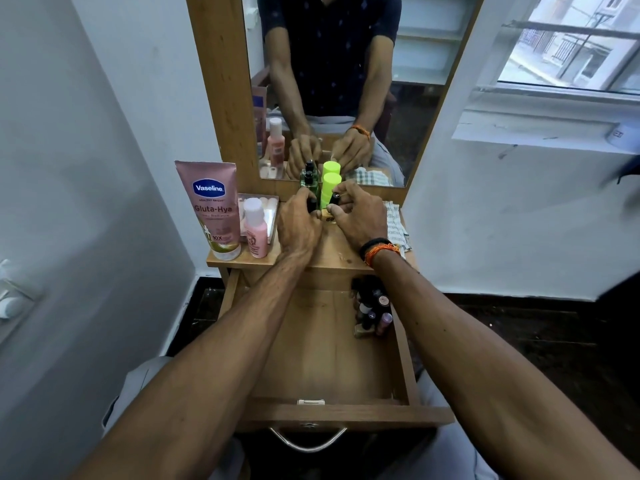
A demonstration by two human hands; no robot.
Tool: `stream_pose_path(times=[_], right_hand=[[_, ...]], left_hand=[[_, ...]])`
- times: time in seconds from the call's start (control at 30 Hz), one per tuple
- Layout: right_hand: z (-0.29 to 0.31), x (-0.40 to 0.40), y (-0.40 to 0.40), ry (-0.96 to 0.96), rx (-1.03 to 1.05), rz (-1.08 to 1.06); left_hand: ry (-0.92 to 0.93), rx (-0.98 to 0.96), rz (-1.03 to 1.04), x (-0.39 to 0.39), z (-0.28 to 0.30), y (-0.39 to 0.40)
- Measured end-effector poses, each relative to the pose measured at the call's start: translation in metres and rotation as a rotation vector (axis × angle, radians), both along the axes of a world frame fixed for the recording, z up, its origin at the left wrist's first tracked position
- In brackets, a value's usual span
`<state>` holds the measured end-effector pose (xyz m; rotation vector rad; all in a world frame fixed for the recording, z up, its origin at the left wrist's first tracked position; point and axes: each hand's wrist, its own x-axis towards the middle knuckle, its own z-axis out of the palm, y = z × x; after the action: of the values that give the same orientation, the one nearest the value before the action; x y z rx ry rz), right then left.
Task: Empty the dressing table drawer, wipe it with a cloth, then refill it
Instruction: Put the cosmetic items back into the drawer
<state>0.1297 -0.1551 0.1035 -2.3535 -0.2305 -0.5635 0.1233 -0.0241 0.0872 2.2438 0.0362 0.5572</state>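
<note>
— What are the two hands doing?

— Both are up on the table top (332,252), close together. The left hand (298,221) is curled around a small dark tube (310,202); the right hand (358,216) pinches another small dark tube (334,199) between thumb and fingers. A black and an orange band (379,249) sit on the right wrist.

— And just past them?

— One green glass bottle (309,177) with a black cap and one bright yellow-green bottle (330,187), side by side against the mirror (346,81).

— Where is the cloth?

— One checked cloth (396,225) lies on the table top, right of the right hand.

— To the left?

— One pink lotion tube (214,209) standing on its cap, one small pink bottle (255,230), and a clear tray (272,216) behind it.

— The drawer?

— The drawer (329,358) is pulled open below, mostly bare wood. A cluster of small bottles (372,308) stands in its far right corner, perhaps six; they overlap too much to count surely.
</note>
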Motion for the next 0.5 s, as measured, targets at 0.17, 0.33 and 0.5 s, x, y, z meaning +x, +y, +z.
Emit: stream_pose_path(times=[0.17,0.33,0.5], right_hand=[[-0.001,-0.002,-0.002,-0.008,0.023,0.003],[-0.001,-0.005,-0.005,-0.003,0.062,0.003],[0.007,-0.011,-0.012,-0.017,0.128,-0.012]], left_hand=[[-0.008,-0.059,0.027,-0.005,0.002,-0.004],[-0.011,-0.067,0.025,-0.01,0.004,-0.005],[-0.049,-0.021,-0.043,-0.024,0.011,-0.002]])
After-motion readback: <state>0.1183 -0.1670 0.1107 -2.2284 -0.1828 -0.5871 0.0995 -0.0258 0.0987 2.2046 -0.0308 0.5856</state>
